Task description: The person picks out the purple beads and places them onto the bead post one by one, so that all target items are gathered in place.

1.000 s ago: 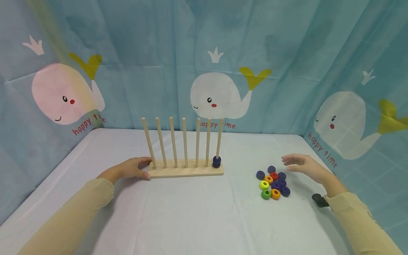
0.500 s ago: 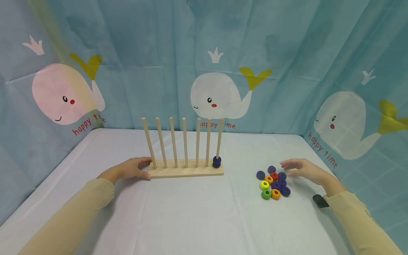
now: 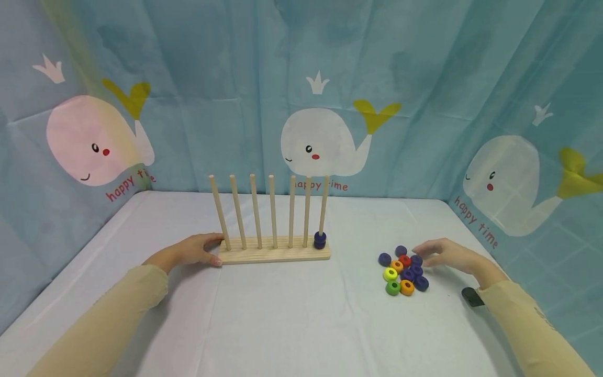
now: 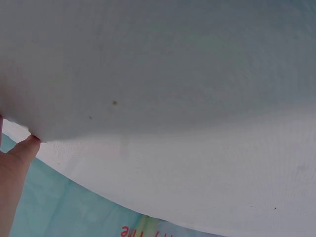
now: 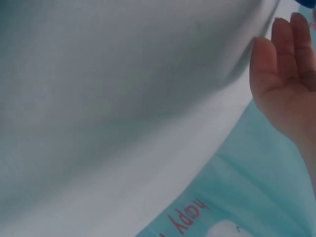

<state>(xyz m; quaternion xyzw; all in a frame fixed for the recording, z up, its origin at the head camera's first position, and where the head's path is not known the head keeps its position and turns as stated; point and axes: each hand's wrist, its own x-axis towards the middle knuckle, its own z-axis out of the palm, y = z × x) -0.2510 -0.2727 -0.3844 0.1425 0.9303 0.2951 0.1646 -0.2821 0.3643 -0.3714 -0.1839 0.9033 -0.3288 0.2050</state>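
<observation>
Bead rack and loose beads, head view with both wrist views. Over the last second the right hand point(image 3: 445, 253) has come down and slightly leftward to the loose beads point(image 3: 408, 275); we find the left hand point(image 3: 190, 250), the rack and all the beads where they were. We judge this to be the end of a reach, with no bead taken up.

The right grip is apart, thumb away from fingers, just beside the rear dark blue bead point(image 3: 416, 261). The left grip is clamped on the left end of the wooden base point(image 3: 278, 254), thumb in front, fingers behind. Two dark blue beads point(image 3: 320, 240) sit on the rightmost dowel point(image 3: 324, 204); the other six dowels are bare. The loose beads lie clustered on the bench point(image 3: 292, 314), right of the rack.

We cannot tell whether the right fingertips touch a bead. The right wrist view cuts off a blue shape point(image 5: 306, 2) at its corner; the left wrist view does not show the rack. A black object point(image 3: 472, 297) by the right cuff is only partly visible.
</observation>
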